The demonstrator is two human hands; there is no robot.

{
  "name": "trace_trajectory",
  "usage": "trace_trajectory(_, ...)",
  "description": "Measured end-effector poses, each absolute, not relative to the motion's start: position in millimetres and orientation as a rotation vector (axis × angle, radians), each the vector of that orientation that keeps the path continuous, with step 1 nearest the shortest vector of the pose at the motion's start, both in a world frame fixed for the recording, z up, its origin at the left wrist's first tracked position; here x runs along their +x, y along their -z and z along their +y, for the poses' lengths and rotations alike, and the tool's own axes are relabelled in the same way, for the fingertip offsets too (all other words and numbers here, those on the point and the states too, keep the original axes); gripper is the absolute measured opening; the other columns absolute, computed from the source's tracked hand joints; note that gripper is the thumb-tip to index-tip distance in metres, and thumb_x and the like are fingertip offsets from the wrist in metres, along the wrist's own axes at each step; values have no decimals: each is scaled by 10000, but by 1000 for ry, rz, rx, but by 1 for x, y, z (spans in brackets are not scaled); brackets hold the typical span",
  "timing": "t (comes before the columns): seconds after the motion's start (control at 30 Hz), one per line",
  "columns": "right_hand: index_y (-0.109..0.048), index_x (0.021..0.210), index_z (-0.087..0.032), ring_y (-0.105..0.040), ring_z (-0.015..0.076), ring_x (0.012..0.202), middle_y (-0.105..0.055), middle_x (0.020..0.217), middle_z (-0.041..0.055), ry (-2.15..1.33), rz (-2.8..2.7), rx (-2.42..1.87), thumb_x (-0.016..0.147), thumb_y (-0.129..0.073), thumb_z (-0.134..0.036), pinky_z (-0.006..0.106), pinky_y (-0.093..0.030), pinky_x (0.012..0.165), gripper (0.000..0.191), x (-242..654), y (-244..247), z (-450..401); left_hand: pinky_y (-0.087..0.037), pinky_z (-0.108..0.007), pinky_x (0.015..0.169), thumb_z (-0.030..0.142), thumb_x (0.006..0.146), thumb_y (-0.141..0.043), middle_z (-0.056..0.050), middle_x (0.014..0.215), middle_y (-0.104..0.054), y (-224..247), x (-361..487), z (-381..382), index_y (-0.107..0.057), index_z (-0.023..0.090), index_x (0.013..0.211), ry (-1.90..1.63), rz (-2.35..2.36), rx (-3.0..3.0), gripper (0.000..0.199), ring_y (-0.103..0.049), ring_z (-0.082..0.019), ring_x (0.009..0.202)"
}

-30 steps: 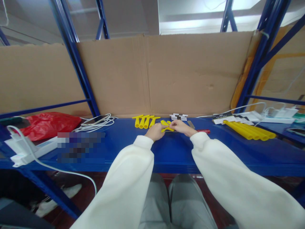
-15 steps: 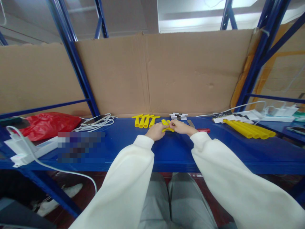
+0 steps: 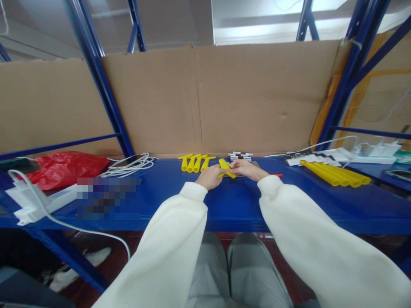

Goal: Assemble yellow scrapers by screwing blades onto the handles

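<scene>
Head view: left hand [image 3: 210, 177] and right hand [image 3: 246, 169] grip a yellow piece [image 3: 223, 163]; print illegible on black-and-white cards [image 3: 298, 158].

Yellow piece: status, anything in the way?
Left hand and right hand both on yellow piece. Red item close by, partly hidden behind right hand.

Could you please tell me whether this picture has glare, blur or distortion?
Head view: bright glare on the ceiling; head view: yellow piece at the left hand looks soft; head view: left post leans outward, perhaps lens distortion.
</scene>
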State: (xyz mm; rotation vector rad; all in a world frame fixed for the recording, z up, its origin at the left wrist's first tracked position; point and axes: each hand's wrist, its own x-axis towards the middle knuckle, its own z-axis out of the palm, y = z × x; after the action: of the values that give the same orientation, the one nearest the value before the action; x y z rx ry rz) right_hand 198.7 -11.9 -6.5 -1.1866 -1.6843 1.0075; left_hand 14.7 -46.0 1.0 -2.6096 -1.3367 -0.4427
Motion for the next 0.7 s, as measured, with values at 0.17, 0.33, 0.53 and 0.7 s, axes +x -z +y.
trace_trajectory(0.17,-517,677,-194,-533,94,608,-558,614,-74,-1175,-1636,-1157,572,-748,-123,216,-436,597,263,208,3,-15,-512,-313,889,140,874,-541,-77,1166,-669,-3,15,-47,-637,307,1314,459,-1316,-2610,480,-649,-234,1065)
trace_trajectory(0.33,-524,666,-192,-520,82,576,-560,604,-75,-1239,-1633,-1104,558,-744,-86,208,-426,577,267,212,0,-18,-517,-308,866,162,875,-562,-71,1146,-674,-3,15,-49,-641,303,1310,479,-1291,-2615,464,-649,-236,1050)
trace_trajectory(0.53,-531,658,-188,-514,79,571,-557,606,-67,-1223,-1645,-1114,608,-724,-89,199,-416,560,222,212,1,-16,-506,-300,878,176,867,-592,-61,1135,-672,-3,15,-50,-643,308,1302,534,-1279,-2619,457,-652,-218,1024)
trace_trajectory(0.7,-523,710,-200,-572,91,578,-604,630,-55,-1248,-1581,-1107,682,-717,-130,197,-455,550,208,210,-4,-21,-502,-290,853,187,878,-571,-68,1141,-669,-7,14,-51,-635,298,1315,526,-1312,-2600,455,-654,-220,1033)
